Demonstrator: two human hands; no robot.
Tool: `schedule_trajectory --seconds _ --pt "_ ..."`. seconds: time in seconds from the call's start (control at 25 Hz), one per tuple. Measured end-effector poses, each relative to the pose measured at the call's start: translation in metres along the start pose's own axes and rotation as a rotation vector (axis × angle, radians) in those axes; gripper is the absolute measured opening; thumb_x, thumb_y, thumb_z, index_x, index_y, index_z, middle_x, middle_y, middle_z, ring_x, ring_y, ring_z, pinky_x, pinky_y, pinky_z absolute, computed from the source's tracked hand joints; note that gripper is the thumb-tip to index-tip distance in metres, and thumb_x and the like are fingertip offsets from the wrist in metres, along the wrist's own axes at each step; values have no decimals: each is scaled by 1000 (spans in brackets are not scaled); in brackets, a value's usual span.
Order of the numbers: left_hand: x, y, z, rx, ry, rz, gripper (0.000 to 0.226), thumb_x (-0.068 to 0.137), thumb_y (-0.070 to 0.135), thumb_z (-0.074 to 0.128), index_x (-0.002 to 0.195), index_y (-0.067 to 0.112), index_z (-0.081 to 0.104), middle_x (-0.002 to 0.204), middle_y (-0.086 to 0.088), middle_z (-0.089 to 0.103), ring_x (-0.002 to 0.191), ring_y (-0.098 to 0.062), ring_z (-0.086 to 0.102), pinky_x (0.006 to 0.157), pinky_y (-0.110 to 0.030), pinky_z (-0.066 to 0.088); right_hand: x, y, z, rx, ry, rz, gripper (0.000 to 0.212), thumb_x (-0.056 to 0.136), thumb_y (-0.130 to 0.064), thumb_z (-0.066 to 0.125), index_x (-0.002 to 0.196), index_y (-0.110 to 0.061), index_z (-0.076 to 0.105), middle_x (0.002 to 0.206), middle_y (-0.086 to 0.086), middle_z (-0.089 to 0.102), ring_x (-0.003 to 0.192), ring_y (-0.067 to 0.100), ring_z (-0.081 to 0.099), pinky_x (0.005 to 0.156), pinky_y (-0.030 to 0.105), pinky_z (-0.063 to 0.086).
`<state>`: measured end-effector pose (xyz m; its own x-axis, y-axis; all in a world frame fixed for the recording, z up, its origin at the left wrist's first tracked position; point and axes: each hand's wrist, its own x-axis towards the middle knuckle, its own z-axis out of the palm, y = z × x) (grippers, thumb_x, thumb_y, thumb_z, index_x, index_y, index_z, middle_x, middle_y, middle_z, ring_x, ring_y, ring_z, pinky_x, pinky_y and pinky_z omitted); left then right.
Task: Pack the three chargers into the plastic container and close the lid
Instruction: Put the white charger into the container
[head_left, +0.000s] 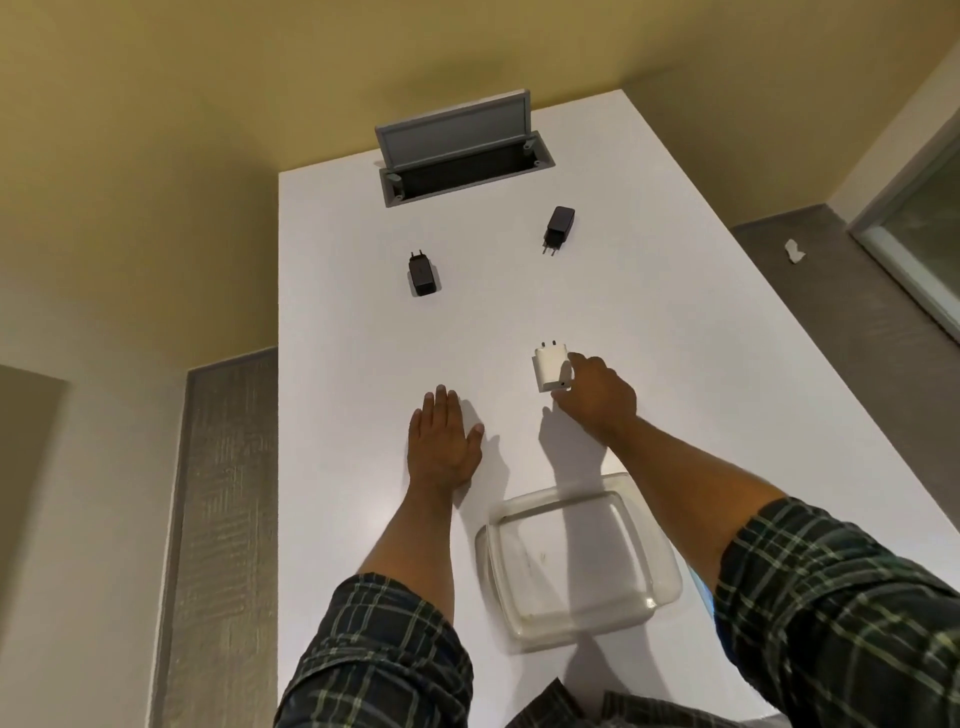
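A white charger (548, 368) lies mid-table with its prongs pointing away; my right hand (597, 397) has its fingers closed around its right side and near end. My left hand (441, 441) rests flat on the table, palm down, fingers together, holding nothing. Two black chargers lie farther off: one on the left (422, 274) and one on the right (558, 224). The clear plastic container (660, 566) stands open and empty near the front edge, under my right forearm. No lid can be made out.
The white table (337, 364) is narrow, with its left edge close to my left hand. A grey cable hatch (457, 150) stands open at the far end. Grey floor (831, 322) lies to the right.
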<state>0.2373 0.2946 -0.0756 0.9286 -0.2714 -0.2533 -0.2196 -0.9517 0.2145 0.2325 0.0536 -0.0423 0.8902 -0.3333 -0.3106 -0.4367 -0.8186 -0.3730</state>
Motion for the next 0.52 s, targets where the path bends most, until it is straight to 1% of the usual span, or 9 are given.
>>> schedule_trajectory --seconds 0.12,0.24,0.36,0.44,0.52 --pt "8 -2 14 -26 -9 -18 72 105 46 34 161 6 9 170 -12 6 157 -30 5 126 -43 5 14 -5 12 -87 3 0 54 90 -51 56 136 -23 47 120 10 58 110 35 60 87 42 47" --pt "11 -9 29 -59 -30 -21 77 104 49 35 161 8 4 170 -10 1 157 -30 3 127 -45 3 25 -12 24 -137 49 -4 58 92 -58 51 137 -22 44 119 12 59 107 35 62 83 41 47" --pt "10 -16 45 -82 -61 -17 87 101 60 34 161 14 -9 170 -4 -14 157 -25 -10 126 -44 -4 34 -17 31 -189 60 -29 65 93 -57 50 147 -22 35 123 15 57 108 37 61 80 41 47" --pt "8 -18 51 -97 -28 -2 87 100 64 29 161 17 -11 169 -2 -16 157 -23 -13 125 -43 -6 40 -19 33 -220 58 -34 68 94 -54 52 150 -22 30 126 16 54 109 37 60 79 41 47" --pt "7 -19 52 -92 -4 14 86 100 65 26 161 17 -11 169 -2 -16 156 -22 -14 125 -42 -8 44 -19 35 -227 51 -32 67 94 -49 53 150 -20 29 127 17 51 109 37 59 77 41 48"
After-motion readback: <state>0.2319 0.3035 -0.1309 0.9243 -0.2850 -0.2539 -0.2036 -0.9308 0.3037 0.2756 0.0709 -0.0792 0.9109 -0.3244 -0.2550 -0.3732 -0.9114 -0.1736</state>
